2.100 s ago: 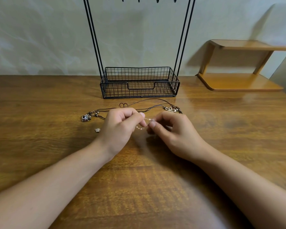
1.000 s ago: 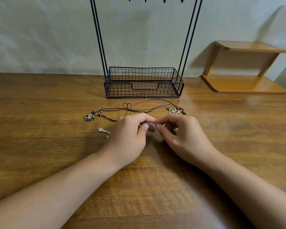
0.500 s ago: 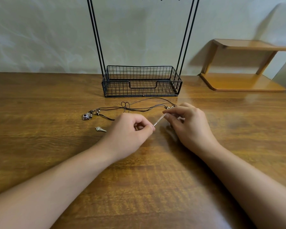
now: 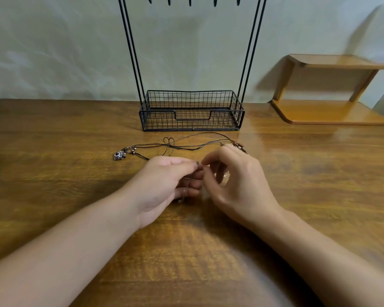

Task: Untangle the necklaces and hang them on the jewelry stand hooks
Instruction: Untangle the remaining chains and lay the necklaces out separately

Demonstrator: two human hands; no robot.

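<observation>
My left hand (image 4: 164,185) and my right hand (image 4: 237,180) meet fingertip to fingertip above the table, both pinching a thin silver chain necklace (image 4: 197,163); part of it hangs down in front of my left palm. Behind them dark cord necklaces (image 4: 182,146) lie tangled on the wooden table (image 4: 53,173), with a small camera pendant (image 4: 119,155) at their left end and beads by my right knuckles. The black wire jewelry stand (image 4: 191,111) stands at the back, its hooks (image 4: 190,1) at the top edge of the view.
A wooden two-tier shelf (image 4: 333,111) stands at the back right against the pale wall. The stand's wire basket base is open at the top.
My hands had pulled apart with the silver chain stretched between them; now they are together again, lifted slightly, and the small loose pendant left of my left hand is no longer visible.
</observation>
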